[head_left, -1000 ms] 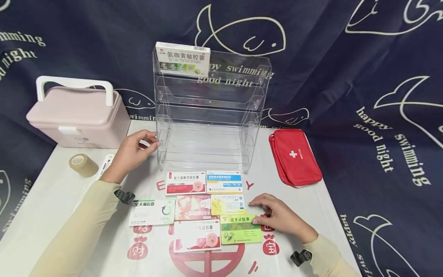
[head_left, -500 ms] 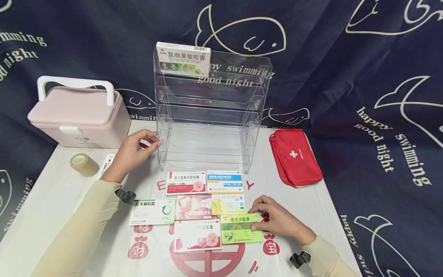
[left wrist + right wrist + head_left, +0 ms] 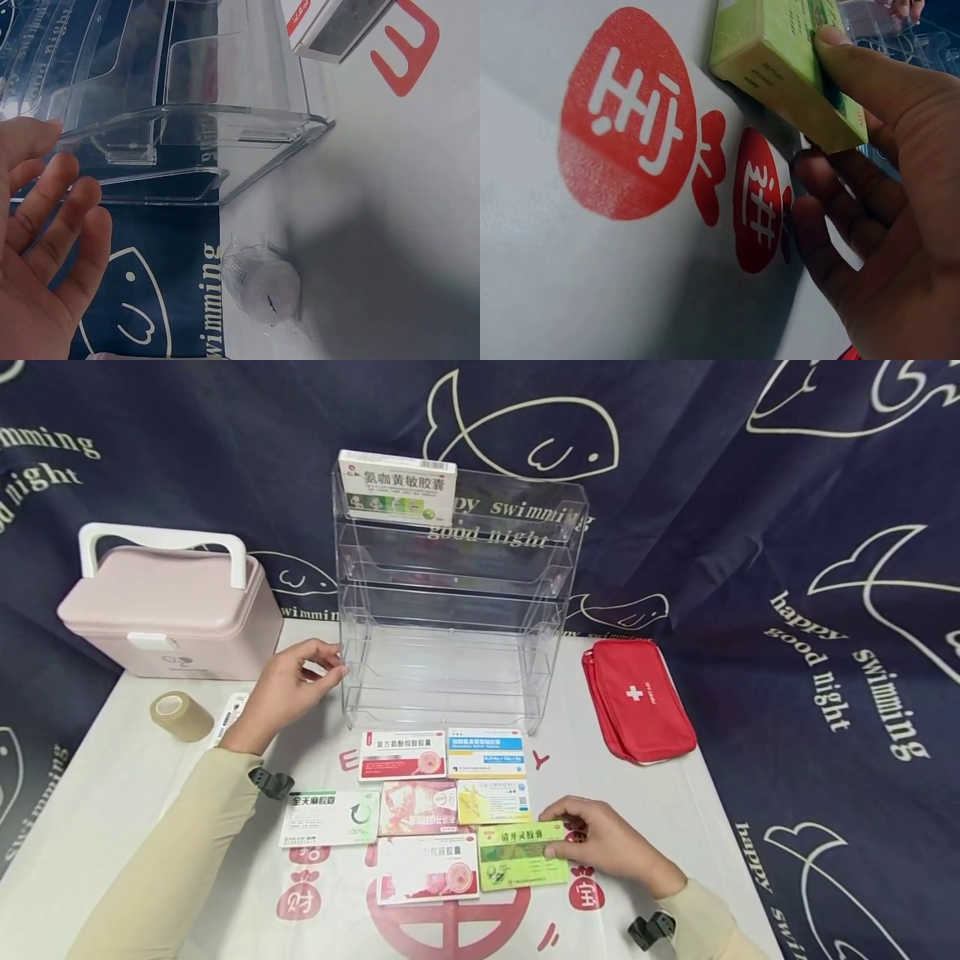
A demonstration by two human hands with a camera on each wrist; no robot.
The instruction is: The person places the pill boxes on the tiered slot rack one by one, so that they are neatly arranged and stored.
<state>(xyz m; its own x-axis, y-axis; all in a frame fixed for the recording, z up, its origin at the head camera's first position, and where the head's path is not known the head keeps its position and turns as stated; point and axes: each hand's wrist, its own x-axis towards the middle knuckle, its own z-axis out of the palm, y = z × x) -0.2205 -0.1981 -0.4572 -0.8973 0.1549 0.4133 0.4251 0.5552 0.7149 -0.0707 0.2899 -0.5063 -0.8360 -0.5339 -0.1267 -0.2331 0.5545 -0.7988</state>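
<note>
My right hand [image 3: 611, 843] pinches the right end of a green medicine box [image 3: 517, 864], thumb on its printed face and fingers below. In the right wrist view, that end of the green box [image 3: 780, 90] is tilted up off the table. My left hand [image 3: 288, 693] is at the left side of a clear acrylic display rack [image 3: 450, 660], its fingers loosely bent. From the left wrist view, thumb and fingertips are at the rack's side edge [image 3: 247, 110]; whether they press it I cannot tell. A white medicine box [image 3: 397, 489] stands in the rack's top tier, at left.
Several medicine boxes lie before the rack, including a blue-and-white box [image 3: 487, 753], a yellow box [image 3: 493, 802] and a white-green box [image 3: 330, 818]. A pink case [image 3: 172, 610], a tan tape roll [image 3: 182, 717] and a thermometer [image 3: 231, 714] are left; a red first-aid pouch [image 3: 641, 702] lies right.
My right hand has moved from resting beside the green box to pinching its right end, which is now tilted up slightly. The left hand stays at the rack.
</note>
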